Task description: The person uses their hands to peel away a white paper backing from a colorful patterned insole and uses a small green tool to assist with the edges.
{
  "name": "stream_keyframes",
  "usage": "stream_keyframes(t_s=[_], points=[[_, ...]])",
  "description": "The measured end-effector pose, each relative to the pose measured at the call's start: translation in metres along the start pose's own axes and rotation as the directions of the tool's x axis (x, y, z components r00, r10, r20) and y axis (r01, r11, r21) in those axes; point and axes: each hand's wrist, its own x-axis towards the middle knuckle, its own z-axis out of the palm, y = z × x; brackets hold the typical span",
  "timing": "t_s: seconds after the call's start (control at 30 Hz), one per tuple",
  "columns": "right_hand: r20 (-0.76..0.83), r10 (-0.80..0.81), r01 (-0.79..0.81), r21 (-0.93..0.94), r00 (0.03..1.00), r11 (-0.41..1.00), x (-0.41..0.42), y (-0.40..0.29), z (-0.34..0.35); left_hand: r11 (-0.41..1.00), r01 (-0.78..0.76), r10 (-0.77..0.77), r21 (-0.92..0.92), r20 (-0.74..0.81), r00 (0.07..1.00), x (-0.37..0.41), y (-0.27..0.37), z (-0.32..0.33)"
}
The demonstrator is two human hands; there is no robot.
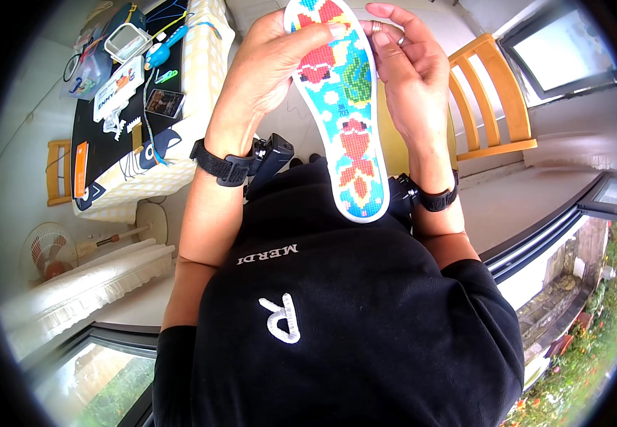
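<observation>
A cross-stitch insole [359, 144] with red fish motifs on a blue ground and a white rim is held up before my chest. My left hand [273, 58] grips its upper left side, thumb lying flat across the stitched face and fingers behind. Close against the upper right edge is my right hand [412, 80], its thumb bent against the index finger. A ribbed metal thimble ring [376, 26] sits on one of its fingers. Whether a needle or thread is pinched there cannot be made out. The insole's top end runs out of the picture.
On the left, a table with a checked cloth [201, 107] carries a smartphone [164, 102], green thread snips [166, 77], a braided cord [151, 117] and a clear box [127, 42]. A wooden chair [492, 101] stands right. A fan [49, 253] is at lower left.
</observation>
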Motion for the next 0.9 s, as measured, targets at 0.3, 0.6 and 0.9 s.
stream_keyframes(t_s=[0.3,0.6,0.9], points=[[0.24,-0.702,0.604,-0.727,0.67,0.328,0.0,0.006,0.007,0.998,-0.035,0.036,0.044,-0.019,0.999,-0.005,-0.001,0.005],[0.169,-0.713,0.63,-0.632,0.68,0.451,0.006,0.023,-0.004,0.992,-0.083,0.086,0.096,-0.027,0.996,-0.006,-0.005,0.012],[0.286,-0.729,0.641,-0.72,0.622,0.265,0.004,0.016,-0.001,0.983,-0.136,0.14,0.12,-0.03,0.99,-0.006,-0.004,0.015]])
